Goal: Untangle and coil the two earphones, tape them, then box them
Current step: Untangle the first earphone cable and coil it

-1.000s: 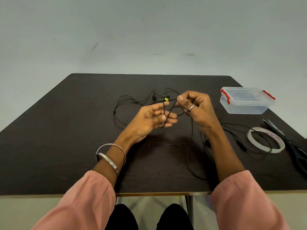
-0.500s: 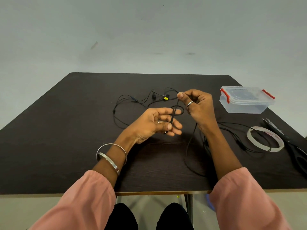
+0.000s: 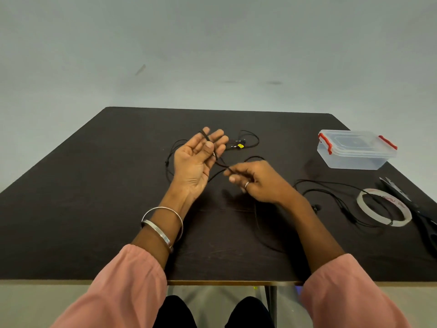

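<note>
One head-worn camera is looking forward and down, close over the table (image 3: pixel 94 209), facing a wall (image 3: pixel 212 43).

The light is soft and even, moderately bright, and seems to come from above. On the dark table (image 3: pixel 94 209) the shadows are faint — only a diffuse one just below the right hand (image 3: pixel 262 183). The plastic box (image 3: pixel 354 150), at the table's far right, shows a mild sheen, no hard glare. The wide lens bends the table's edges outward. The fingers (image 3: pixel 236 172) look slightly blurred — thin cables are hard to follow.
</note>
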The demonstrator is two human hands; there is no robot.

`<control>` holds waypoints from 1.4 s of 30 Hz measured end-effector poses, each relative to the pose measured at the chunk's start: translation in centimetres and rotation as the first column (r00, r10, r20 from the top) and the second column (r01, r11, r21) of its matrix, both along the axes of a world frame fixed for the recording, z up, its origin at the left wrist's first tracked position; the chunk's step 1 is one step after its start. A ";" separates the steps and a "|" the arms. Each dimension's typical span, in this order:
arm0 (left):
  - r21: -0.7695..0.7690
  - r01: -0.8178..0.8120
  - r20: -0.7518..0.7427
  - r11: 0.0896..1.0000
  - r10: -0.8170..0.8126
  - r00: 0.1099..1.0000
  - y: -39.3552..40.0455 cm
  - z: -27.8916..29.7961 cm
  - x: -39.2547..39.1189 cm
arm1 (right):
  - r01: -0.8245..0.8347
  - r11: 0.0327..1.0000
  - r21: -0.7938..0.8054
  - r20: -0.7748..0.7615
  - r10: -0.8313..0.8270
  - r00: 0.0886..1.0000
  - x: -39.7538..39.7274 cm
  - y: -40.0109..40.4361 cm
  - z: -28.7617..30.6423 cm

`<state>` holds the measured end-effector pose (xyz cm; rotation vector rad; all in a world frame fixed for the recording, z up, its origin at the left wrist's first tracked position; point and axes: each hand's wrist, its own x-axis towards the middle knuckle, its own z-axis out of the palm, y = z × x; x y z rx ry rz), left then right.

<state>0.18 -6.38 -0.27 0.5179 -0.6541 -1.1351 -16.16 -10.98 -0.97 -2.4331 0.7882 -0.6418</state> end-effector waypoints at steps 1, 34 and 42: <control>0.023 -0.050 0.030 0.998 0.050 0.998 -0.2 -0.2 0.1 | -0.039 0.999 0.004 -0.068 0.039 0.997 0.0 0.2 0.1; 0.083 0.502 0.545 0.861 -0.461 0.700 1.1 -0.9 -1.1 | 0.148 0.937 0.317 0.633 -0.326 0.702 -2.1 -0.7 2.4; -0.035 0.204 0.120 0.978 -0.199 0.973 0.1 0.1 0.4 | 0.010 0.953 0.302 0.176 -0.066 0.982 -0.4 -0.1 0.5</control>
